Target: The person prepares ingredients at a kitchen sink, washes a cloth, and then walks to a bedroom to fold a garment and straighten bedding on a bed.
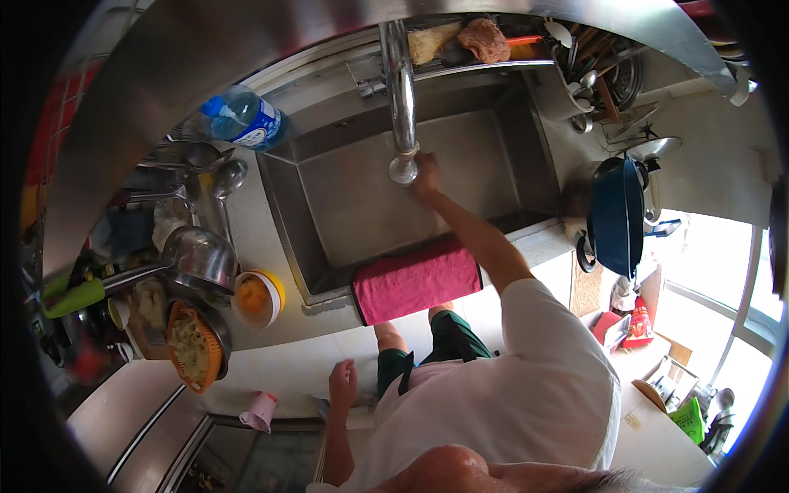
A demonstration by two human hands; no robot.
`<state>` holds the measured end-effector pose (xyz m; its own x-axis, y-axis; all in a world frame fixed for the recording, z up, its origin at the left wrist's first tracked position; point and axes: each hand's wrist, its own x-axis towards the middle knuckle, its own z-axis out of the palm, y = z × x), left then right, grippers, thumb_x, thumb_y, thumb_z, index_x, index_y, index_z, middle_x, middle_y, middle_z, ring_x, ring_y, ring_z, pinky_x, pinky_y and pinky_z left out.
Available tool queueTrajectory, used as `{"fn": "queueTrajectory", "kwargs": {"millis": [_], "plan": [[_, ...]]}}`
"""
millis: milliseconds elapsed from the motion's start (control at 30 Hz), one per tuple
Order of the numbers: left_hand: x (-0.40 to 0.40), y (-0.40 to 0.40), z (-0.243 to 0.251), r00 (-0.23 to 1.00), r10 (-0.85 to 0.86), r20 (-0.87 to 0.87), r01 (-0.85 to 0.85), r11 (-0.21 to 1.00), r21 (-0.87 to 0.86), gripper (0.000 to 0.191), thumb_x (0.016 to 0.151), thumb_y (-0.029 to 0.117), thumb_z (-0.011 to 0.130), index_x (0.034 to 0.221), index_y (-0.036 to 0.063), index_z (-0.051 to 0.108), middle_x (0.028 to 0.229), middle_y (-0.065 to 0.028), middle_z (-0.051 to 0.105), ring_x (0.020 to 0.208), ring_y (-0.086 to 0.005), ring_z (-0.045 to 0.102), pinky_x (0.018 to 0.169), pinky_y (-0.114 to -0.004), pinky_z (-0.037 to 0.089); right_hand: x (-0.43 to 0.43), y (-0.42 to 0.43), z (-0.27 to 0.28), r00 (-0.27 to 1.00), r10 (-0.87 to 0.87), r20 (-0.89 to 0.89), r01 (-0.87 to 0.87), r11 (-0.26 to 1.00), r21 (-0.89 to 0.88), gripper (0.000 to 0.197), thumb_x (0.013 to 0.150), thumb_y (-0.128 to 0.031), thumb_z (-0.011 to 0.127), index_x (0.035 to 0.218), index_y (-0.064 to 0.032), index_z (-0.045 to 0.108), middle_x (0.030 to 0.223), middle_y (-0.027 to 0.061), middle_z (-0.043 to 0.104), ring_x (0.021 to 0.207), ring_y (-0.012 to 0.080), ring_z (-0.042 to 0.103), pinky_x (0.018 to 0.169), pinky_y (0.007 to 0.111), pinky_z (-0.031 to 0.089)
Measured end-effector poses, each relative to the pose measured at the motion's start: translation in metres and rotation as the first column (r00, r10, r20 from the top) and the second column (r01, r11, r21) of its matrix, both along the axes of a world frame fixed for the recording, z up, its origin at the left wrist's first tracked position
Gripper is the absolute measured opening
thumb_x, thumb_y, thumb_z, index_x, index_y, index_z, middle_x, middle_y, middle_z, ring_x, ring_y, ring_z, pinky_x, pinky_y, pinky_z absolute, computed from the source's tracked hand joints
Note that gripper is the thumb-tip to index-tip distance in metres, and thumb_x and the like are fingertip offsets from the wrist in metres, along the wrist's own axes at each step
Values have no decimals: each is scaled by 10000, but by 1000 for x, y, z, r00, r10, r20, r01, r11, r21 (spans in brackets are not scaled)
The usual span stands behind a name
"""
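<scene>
My right hand (427,175) reaches over the stainless-steel sink (351,215) and is right beside the spout end of the chrome faucet (402,92). Its fingers are partly hidden, so whether they grip the spout is unclear. No stream of water can be made out. Below that forearm, a dark-edged pink cloth (416,280) hangs over the sink's front rim. Down at my side, in front of the white cabinet fronts, my left hand (343,383) has curled fingers and nothing visible in it.
Left of the sink are a blue-capped bottle (243,120), a steel saucepan (200,257), a white-and-yellow bowl (259,299) and an orange basket (194,348) of food. A utensil holder (555,92) and a blue pan (615,215) stand at right. A pink bin (259,411) sits low.
</scene>
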<state>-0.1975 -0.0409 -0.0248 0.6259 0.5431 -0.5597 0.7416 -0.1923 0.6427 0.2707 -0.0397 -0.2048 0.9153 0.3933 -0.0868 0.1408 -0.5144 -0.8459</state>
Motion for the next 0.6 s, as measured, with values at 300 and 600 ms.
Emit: {"fn": "queueTrajectory", "kwargs": {"millis": [300,600], "plan": [[159,28,7,889,-140,435,10,958,287,158,750,-14,459,903,11,491,850,-140,521,773,-283,513,680,-332,417,0,-100,15,655,570,-496,-572,-55,-818,330,674,-174,504,969,-28,507,995,111,520,890,201,510,751,284,391],[215,20,-32,860,-391,329,159,817,555,209,716,17,475,923,52,473,941,-107,495,883,-283,458,778,-372,347,-3,-12,26,919,383,-94,-390,850,-354,203,670,-86,464,842,-82,573,928,169,521,865,300,503,742,385,411]]}}
